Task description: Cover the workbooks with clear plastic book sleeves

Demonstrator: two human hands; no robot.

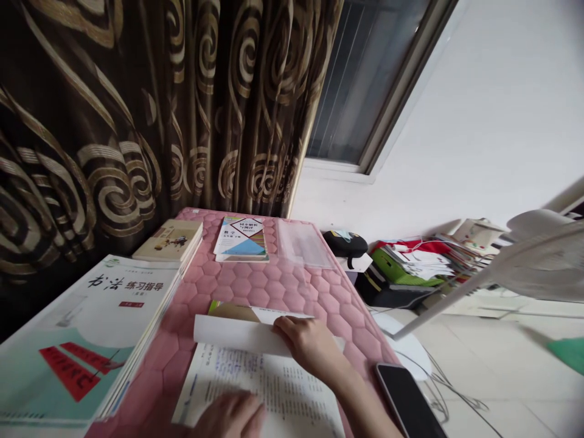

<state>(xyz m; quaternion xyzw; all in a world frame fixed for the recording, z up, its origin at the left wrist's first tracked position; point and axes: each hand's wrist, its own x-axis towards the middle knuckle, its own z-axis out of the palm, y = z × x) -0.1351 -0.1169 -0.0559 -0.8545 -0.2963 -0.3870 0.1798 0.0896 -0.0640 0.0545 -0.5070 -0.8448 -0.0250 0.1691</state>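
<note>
At the far edge of the workbook (274, 389), the right hand (312, 347) grips the curled page (237, 333), which lies left-to-right; the left hand (232, 417) presses flat, nearer.

A workbook (274, 389) is pressed flat on the pink quilted surface (255, 286) by the left hand (232, 417). Its curled page (232, 333) is touched by the right hand (310, 347). A stack of books (91, 328) is seen at nine o'clock, a phone (408, 401) at four — and a cream book (171, 239) and a blue-and-white book (241, 238) at twelve.

Home study corner, schoolbooks (91, 328) on pink padded desk (255, 283), patterned curtain (137, 109), floor fan (538, 255)
</note>
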